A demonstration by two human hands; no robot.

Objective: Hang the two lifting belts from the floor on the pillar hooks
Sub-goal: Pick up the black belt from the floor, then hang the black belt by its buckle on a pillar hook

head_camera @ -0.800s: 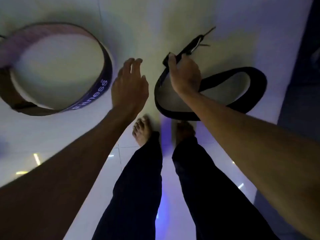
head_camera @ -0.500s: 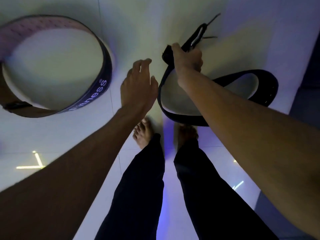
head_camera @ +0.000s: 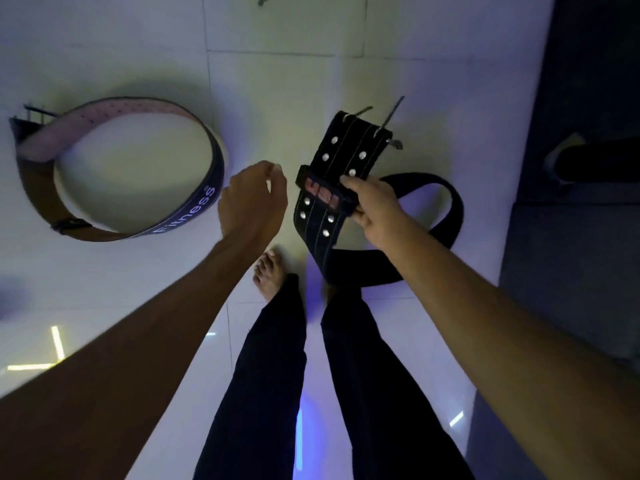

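My right hand (head_camera: 372, 206) grips a black lifting belt (head_camera: 332, 168) near its buckle end, by the loop with red letters. That end is raised and shows rivets and metal prongs, while the belt's far loop hangs down toward the floor at the right. My left hand (head_camera: 254, 202) hovers just left of it, holding nothing, its fingers loosely curled. A second belt (head_camera: 194, 209), brown and dark with white "Fitness" lettering and a pale lining, lies coiled in a ring on the floor at the left. No pillar hooks are in sight.
I stand barefoot on pale glossy floor tiles (head_camera: 277, 81), my legs in dark trousers (head_camera: 277, 375) below my hands. A dark wall or panel (head_camera: 581, 98) runs along the right side, with a dark object with a pale end (head_camera: 595, 161) beside it.
My right hand has lifted the black belt's buckle end off the floor and turned its riveted face toward me. My left hand has curled its fingers and stayed beside it.
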